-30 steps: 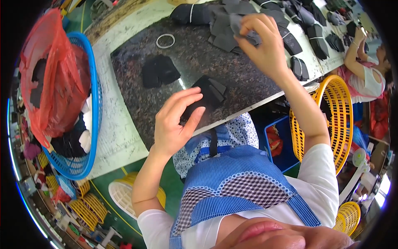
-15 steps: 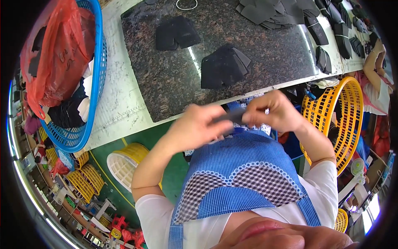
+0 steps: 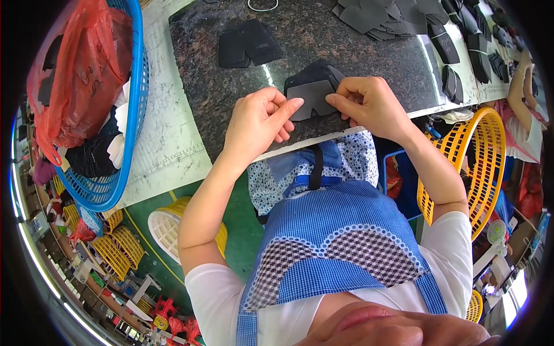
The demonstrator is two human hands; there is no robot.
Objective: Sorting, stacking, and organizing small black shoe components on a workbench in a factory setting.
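A flat dark grey cut piece (image 3: 311, 95) with a small notch in its near edge lies over a stack of black cut pieces (image 3: 314, 70) at the near part of the dark stone slab (image 3: 225, 109). My left hand (image 3: 261, 120) grips the piece's left edge, its thumb on top and the fingers curled. At the right edge my right hand (image 3: 369, 104) pinches it between thumb and bent fingers. Farther back and left sits another pile of black notched pieces (image 3: 248, 45).
Loose grey pieces (image 3: 381, 17) are heaped at the slab's far side. Banded black bundles (image 3: 443, 43) lie to the right. A blue basket (image 3: 138, 86) with a red bag (image 3: 86, 81) stands left, a yellow basket (image 3: 490, 173) right. Another person's arm (image 3: 519, 86) shows far right.
Both hands have moved forward from in front of my apron to the near stack, bringing the grey piece with them. It now lies flat over the stack.
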